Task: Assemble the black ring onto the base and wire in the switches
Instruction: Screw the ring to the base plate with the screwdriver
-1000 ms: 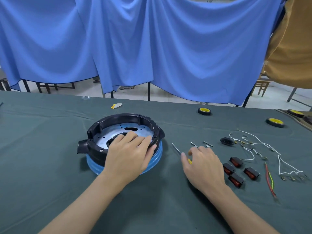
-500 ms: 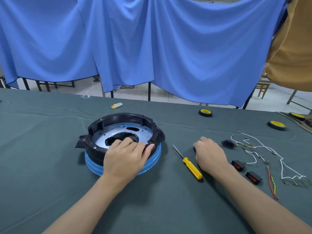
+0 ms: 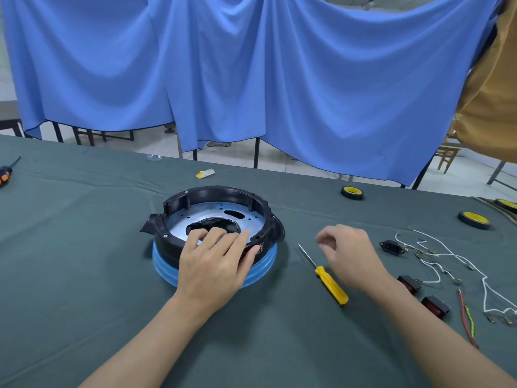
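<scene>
The black ring [image 3: 212, 191] sits on the blue round base [image 3: 263, 271], with a silver plate [image 3: 251, 217] inside it. My left hand [image 3: 215, 264] holds the ring's near side, fingers over the rim and thumb against the outer wall. My right hand [image 3: 349, 253] hovers blurred just right of the ring, fingertips pinched together on what looks like a small screw. Two red-and-black switches [image 3: 409, 284] lie right of my right forearm, near a black socket [image 3: 391, 247] and white wires [image 3: 447, 253].
A yellow-handled screwdriver [image 3: 331, 285] lies between my hands. Red and green wires [image 3: 465, 317] lie at the far right. Tape rolls [image 3: 352, 192] [image 3: 474, 219] sit toward the back right. A small yellow-white item [image 3: 205, 173] lies behind the ring, and an orange-black tool [image 3: 5, 173] at the left edge.
My right hand left the screwdriver on the cloth, reached right to the small screws, then came back toward the ring with fingers pinched. My left hand stayed on the ring.
</scene>
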